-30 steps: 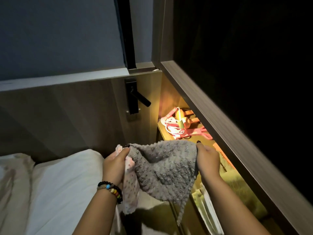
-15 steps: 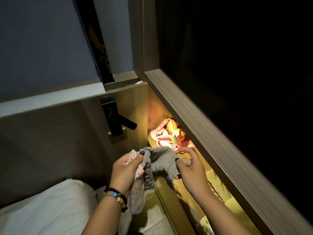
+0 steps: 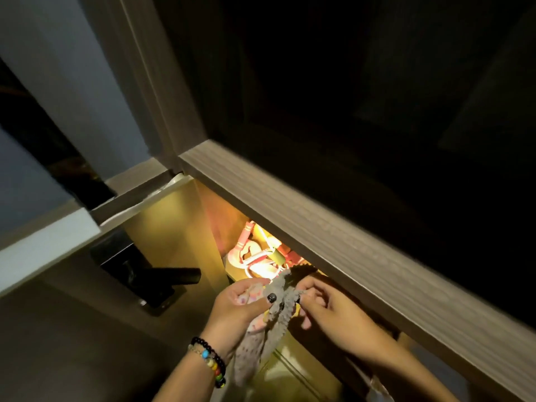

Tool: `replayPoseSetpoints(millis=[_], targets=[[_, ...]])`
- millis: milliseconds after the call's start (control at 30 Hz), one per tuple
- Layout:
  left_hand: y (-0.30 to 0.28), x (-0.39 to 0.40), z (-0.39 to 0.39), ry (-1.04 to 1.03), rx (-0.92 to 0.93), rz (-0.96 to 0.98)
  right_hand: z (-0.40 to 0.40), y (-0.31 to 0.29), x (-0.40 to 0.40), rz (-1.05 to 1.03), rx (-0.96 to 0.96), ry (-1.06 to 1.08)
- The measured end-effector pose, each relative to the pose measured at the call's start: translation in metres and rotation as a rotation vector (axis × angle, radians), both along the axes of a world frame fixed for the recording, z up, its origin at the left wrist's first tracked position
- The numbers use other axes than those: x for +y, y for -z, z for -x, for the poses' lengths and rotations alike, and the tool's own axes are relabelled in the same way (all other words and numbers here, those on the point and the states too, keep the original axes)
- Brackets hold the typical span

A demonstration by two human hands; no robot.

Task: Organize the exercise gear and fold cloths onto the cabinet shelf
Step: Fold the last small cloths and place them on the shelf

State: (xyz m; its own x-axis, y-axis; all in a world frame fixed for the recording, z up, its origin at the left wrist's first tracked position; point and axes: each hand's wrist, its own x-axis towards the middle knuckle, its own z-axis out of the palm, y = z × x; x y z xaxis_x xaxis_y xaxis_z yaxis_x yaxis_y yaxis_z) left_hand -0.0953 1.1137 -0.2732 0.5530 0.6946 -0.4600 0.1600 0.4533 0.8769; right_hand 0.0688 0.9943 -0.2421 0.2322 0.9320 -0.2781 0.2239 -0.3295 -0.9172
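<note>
cloth point(image 3: 280, 303) btwn both hands, exercise gear point(image 3: 255, 261) behind on shelf point(image 3: 232, 269)

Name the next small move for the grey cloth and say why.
Probably set the grey cloth down on the lit shelf. Both the left hand and the right hand pinch it, bunched narrow, just in front of the pink exercise gear.

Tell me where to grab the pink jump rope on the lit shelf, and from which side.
Grip a pink handle, coming in from the open front, under the wooden rail. The handles look rigid and stick out; the cord lies in loose loops.
</note>
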Motion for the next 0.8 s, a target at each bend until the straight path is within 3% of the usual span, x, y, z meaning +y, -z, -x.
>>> replayPoseSetpoints(millis=[200,300,433,567,800], targets=[[0.037,0.011,-0.020,0.174,-0.039,-0.011,-0.004,0.021,-0.005,-0.016,-0.071,0.003],[0.056,0.006,-0.030,0.179,-0.024,0.015,-0.006,0.050,-0.011,-0.033,-0.243,0.046],[0.081,-0.001,-0.036,0.295,-0.024,0.020,0.004,0.089,-0.022,-0.191,-0.440,0.197],[0.107,-0.010,-0.022,0.397,-0.127,0.000,0.024,0.124,-0.039,-0.317,-0.517,0.328],[0.125,-0.041,0.032,0.599,-0.237,-0.497,0.086,0.147,-0.075,-0.407,-0.512,0.542]])
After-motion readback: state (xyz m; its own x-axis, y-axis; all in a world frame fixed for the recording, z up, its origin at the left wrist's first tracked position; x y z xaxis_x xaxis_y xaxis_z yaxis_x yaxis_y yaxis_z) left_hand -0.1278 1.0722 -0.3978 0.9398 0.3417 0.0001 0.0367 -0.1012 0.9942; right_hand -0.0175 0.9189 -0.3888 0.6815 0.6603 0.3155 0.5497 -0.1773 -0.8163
